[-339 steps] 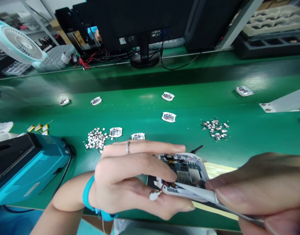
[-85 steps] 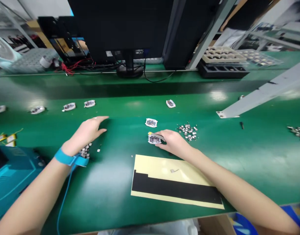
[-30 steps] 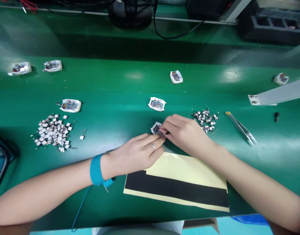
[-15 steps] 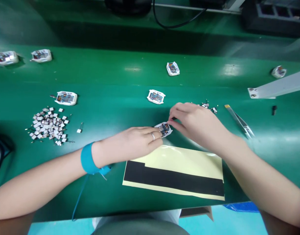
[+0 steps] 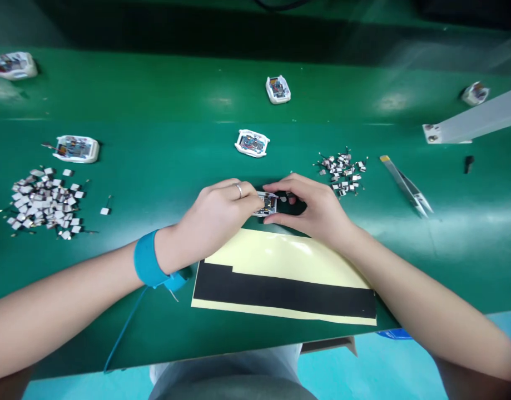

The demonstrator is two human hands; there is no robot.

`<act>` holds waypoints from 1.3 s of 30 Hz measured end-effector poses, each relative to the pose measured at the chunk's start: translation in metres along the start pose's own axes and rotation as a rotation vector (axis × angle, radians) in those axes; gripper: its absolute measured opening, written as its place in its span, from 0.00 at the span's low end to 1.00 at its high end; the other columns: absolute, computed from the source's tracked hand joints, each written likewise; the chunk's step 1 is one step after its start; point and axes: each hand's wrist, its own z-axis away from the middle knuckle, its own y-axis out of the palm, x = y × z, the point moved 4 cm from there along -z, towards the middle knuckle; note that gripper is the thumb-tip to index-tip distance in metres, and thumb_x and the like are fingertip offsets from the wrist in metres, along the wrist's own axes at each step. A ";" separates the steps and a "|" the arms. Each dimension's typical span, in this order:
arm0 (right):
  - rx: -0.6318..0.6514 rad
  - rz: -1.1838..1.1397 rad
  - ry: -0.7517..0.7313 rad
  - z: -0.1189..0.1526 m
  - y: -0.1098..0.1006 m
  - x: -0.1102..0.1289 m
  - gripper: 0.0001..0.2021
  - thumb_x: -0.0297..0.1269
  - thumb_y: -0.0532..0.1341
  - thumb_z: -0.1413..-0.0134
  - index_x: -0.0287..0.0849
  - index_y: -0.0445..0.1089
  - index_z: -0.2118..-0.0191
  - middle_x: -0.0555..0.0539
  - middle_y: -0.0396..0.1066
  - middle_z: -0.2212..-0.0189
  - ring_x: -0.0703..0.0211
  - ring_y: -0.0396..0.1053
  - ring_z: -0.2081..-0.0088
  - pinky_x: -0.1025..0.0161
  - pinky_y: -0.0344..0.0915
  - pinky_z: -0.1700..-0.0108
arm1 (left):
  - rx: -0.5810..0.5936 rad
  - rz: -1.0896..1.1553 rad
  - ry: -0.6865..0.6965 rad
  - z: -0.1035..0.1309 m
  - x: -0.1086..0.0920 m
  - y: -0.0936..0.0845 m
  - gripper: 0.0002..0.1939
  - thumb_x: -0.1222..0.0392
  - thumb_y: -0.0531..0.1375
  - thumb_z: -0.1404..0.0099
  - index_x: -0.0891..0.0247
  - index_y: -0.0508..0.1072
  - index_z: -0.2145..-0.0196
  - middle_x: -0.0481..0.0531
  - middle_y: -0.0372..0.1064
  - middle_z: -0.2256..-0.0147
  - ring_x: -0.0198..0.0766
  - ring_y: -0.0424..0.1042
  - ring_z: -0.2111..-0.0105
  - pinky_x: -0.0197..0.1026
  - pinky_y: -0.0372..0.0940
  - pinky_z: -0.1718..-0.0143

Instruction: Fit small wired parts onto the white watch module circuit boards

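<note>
Right hand (image 5: 319,206) holding white casing (image 5: 274,206), circuitry (image 5: 267,203) inside

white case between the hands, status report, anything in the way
Right hand holding white case at right end. Left hand at its left end. Case open, inside showing. Yellow-and-black sheet close in front; tweezers lying off right.

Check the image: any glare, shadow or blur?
Head view: glare on the yellow sheet, pale reflections on the green bench, a dark band across its far side, the far-right housing blurred, fingers partly hiding the held housing.
</note>
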 end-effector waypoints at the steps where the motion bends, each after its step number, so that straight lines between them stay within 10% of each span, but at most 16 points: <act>1: -0.004 -0.009 0.002 0.000 0.000 0.000 0.22 0.43 0.65 0.59 0.35 0.67 0.59 0.46 0.67 0.68 0.66 0.60 0.72 0.67 0.60 0.70 | 0.006 -0.010 0.026 0.000 -0.001 0.001 0.09 0.65 0.52 0.37 0.67 0.72 0.69 0.52 0.71 0.69 0.37 0.70 0.67 0.37 0.66 0.67; 39: 0.019 0.026 0.019 0.001 -0.004 -0.003 0.15 0.42 0.65 0.59 0.41 0.67 0.64 0.51 0.67 0.69 0.65 0.63 0.70 0.66 0.59 0.71 | 0.030 -0.256 0.137 -0.007 -0.008 0.003 0.08 0.65 0.54 0.40 0.61 0.74 0.68 0.49 0.71 0.70 0.35 0.68 0.72 0.37 0.64 0.75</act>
